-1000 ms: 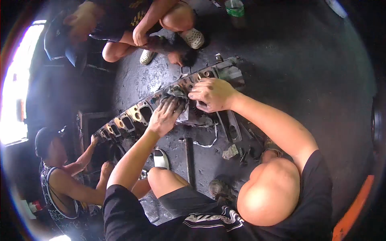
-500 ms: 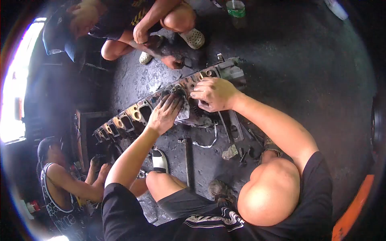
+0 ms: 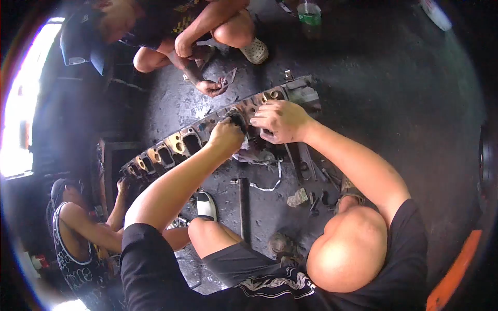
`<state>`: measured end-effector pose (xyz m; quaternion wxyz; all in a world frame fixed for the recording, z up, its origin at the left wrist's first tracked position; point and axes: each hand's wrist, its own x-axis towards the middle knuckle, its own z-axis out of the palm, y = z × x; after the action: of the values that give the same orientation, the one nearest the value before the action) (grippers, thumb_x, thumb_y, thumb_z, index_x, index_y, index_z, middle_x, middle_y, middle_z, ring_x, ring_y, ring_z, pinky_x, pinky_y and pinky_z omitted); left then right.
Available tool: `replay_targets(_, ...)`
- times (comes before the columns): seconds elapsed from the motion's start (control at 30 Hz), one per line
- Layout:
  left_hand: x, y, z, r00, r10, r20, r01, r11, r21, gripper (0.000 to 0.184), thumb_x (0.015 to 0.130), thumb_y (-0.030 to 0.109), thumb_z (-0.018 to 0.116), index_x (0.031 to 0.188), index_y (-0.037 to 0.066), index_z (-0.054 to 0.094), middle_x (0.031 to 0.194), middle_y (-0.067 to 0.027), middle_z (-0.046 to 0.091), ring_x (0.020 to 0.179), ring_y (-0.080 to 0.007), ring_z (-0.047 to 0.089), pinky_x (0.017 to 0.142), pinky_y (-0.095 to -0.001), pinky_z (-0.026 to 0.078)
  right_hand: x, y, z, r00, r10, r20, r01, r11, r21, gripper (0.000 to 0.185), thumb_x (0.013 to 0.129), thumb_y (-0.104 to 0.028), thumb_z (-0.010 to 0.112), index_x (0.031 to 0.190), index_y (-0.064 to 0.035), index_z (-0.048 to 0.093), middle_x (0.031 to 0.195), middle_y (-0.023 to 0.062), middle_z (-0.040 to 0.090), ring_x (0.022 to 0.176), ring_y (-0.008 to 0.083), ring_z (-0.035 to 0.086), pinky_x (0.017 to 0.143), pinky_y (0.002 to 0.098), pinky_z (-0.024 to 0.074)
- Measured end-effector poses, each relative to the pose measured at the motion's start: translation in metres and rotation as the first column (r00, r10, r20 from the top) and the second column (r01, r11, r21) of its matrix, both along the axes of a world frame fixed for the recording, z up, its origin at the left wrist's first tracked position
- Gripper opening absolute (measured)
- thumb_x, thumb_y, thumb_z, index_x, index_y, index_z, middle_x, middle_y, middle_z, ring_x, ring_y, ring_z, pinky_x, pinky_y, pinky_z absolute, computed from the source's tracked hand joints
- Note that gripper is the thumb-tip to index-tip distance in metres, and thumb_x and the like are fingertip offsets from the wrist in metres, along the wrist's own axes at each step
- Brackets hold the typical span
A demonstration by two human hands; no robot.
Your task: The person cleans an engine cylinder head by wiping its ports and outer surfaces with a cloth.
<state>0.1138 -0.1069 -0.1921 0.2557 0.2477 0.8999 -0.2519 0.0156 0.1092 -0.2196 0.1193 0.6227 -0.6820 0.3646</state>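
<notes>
A long metal engine part [image 3: 175, 145] with a row of openings lies diagonally on the dark floor. My left hand [image 3: 227, 136] is closed on a dark, dirty rag [image 3: 238, 120] against its middle section. To the right, my right hand [image 3: 280, 122] rests at the part's near edge with its fingers curled; whatever they hold, if anything, is hidden. Below my hands lies a crumpled plastic wrapping [image 3: 257, 155], partly covered by the left wrist.
A crouching person's hand [image 3: 211, 88] holds a small thin piece beyond the part. Another person [image 3: 85, 223] works at its left end. A long bar [image 3: 244, 210], a crumpled lump [image 3: 298, 197] and metal tools [image 3: 311, 166] lie nearer me. A green-labelled container [image 3: 309, 14] stands far off.
My left hand has turned from flat on the rag to a closed grip. The crouching person has lifted a thin piece off to the left. The left person's hand is back at the part's end.
</notes>
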Motion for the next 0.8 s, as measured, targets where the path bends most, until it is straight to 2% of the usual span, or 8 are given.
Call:
replay_targets(0.03,0.004,-0.006,-0.01,0.982,-0.054,-0.179,0.068,0.995,0.075,0.018,0.082,0.019,0.06,0.089,0.009,0.073,0.093,-0.0061,0.072,0.094,-0.0211,0.068,0.092,-0.0363,0.05,0.0,-0.001,0.001,1.0,0.007,0.002,-0.007,0.999,0.031,0.032,0.077,-0.025,0.073,0.104,-0.0088,0.069,0.098,0.0072,0.07,0.097,0.0257,0.066,0.092,0.0389,0.0501)
replay_targets(0.13,0.007,-0.017,-0.006,0.971,-0.141,-0.192,0.176,0.968,0.177,0.017,0.082,0.019,0.061,0.086,0.009,0.074,0.092,-0.0061,0.072,0.093,-0.0216,0.068,0.088,-0.0351,0.05,0.002,0.002,0.005,0.999,-0.012,-0.042,0.014,0.999,0.03,0.032,0.077,-0.025,0.073,0.104,-0.0085,0.069,0.099,0.007,0.07,0.098,0.0255,0.066,0.092,0.0388,0.05)
replay_targets(0.23,0.002,0.003,0.0,0.999,0.037,0.024,-0.037,0.999,-0.026,0.019,0.085,0.02,0.059,0.089,0.009,0.074,0.094,-0.0065,0.073,0.096,-0.0213,0.067,0.089,-0.0335,0.048,0.001,0.0,0.001,0.999,-0.009,-0.053,0.009,1.0,0.007,0.032,0.077,-0.024,0.073,0.104,-0.0083,0.069,0.099,0.0066,0.069,0.099,0.0252,0.065,0.093,0.039,0.0498)
replay_targets(0.37,0.019,0.027,0.017,0.991,0.13,-0.017,-0.131,0.981,-0.143,0.023,0.089,0.02,0.056,0.096,0.011,0.076,0.1,-0.0078,0.073,0.101,-0.0231,0.066,0.094,-0.0377,0.045,-0.001,0.002,0.004,1.0,0.019,0.0,-0.019,0.999,0.05,0.032,0.077,-0.023,0.072,0.105,-0.0082,0.068,0.099,0.0068,0.069,0.101,0.025,0.065,0.094,0.0394,0.0496)
replay_targets(0.47,0.038,0.006,-0.006,0.947,-0.057,-0.316,0.049,0.998,-0.033,0.024,0.089,0.021,0.056,0.097,0.01,0.075,0.103,-0.0082,0.072,0.102,-0.0237,0.066,0.095,-0.0389,0.045,-0.001,0.003,0.006,1.0,0.012,0.012,-0.013,0.998,0.061,0.031,0.078,-0.023,0.072,0.105,-0.0082,0.068,0.099,0.0071,0.069,0.102,0.0249,0.065,0.096,0.0395,0.0492)
replay_targets(0.6,0.011,-0.006,-0.002,0.998,0.066,-0.01,-0.065,0.996,0.058,0.021,0.086,0.021,0.058,0.092,0.01,0.074,0.105,-0.0082,0.072,0.104,-0.0217,0.065,0.096,-0.0383,0.045,-0.001,0.003,0.007,1.0,0.001,-0.01,-0.001,0.999,0.053,0.03,0.078,-0.023,0.072,0.104,-0.0083,0.068,0.098,0.0071,0.069,0.102,0.0248,0.065,0.097,0.0403,0.0487)
replay_targets(0.77,0.014,-0.009,-0.005,0.971,-0.067,-0.23,0.091,0.991,0.097,0.017,0.083,0.019,0.06,0.084,0.009,0.073,0.089,-0.0082,0.073,0.088,-0.0236,0.07,0.085,-0.0345,0.052,0.002,0.001,0.005,0.999,0.0,-0.032,0.002,0.997,0.075,0.029,0.078,-0.023,0.071,0.103,-0.0088,0.067,0.098,0.0064,0.069,0.1,0.0247,0.065,0.096,0.0405,0.0484)
replay_targets(0.8,0.012,-0.008,0.002,0.984,-0.013,-0.176,0.034,0.993,0.113,0.017,0.083,0.018,0.06,0.085,0.008,0.073,0.09,-0.0087,0.073,0.089,-0.0241,0.069,0.086,-0.0349,0.052,0.0,0.001,0.009,1.0,0.008,-0.017,-0.006,0.993,0.115,0.03,0.078,-0.023,0.072,0.104,-0.0083,0.069,0.101,0.007,0.07,0.103,0.0247,0.065,0.098,0.0399,0.0483)
